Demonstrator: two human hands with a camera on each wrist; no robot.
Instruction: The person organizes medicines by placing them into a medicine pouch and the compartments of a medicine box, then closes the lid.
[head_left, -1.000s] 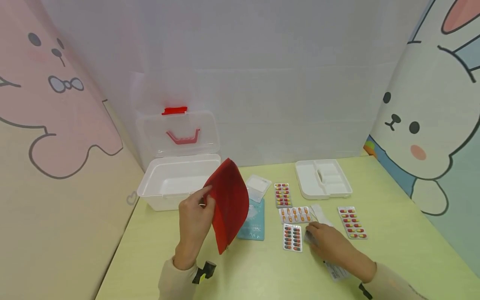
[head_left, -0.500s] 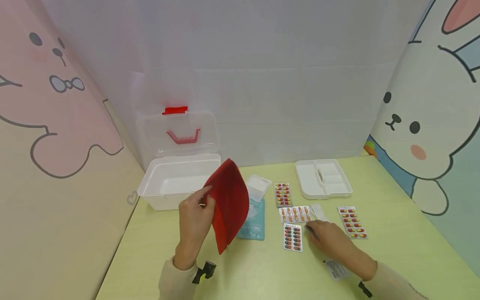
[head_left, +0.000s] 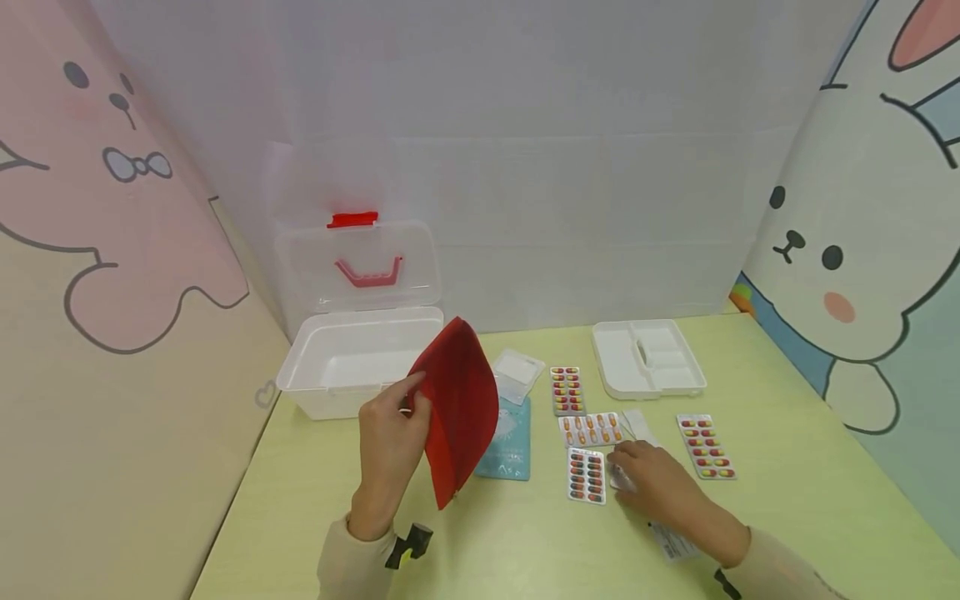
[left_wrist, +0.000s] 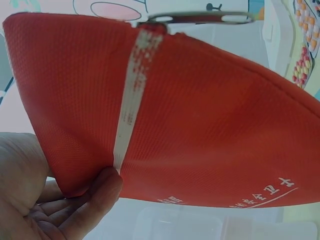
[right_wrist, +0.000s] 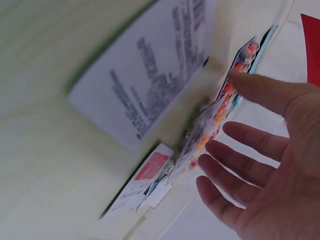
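My left hand (head_left: 393, 433) pinches a red fabric pouch (head_left: 461, 408) at its edge, holding it up over the table. White lettering and a metal zipper pull (left_wrist: 205, 19) show on the pouch in the left wrist view. My right hand (head_left: 663, 492) hovers low on the right, fingers spread, at a silver-backed blister pack (head_left: 621, 477) that it partly hides. In the right wrist view this pack (right_wrist: 197, 137) stands at a slant near the fingertips. Beside it lies a blister pack of dark-and-red capsules (head_left: 586, 476); beyond is one of orange capsules (head_left: 590, 430).
An open clear box (head_left: 322, 404) with a red handle stands back left. A white compartment case (head_left: 630, 383) sits back right. Red-and-yellow capsule packs (head_left: 567, 392) (head_left: 707, 447), a teal packet (head_left: 510, 450), a clear-white packet (head_left: 517, 371) and a printed white packet (head_left: 672, 542) lie around.
My right hand's fingers have spread apart around the silver-backed blister pack, which shows more than half a second ago. My left hand and the red pouch have stayed in place.
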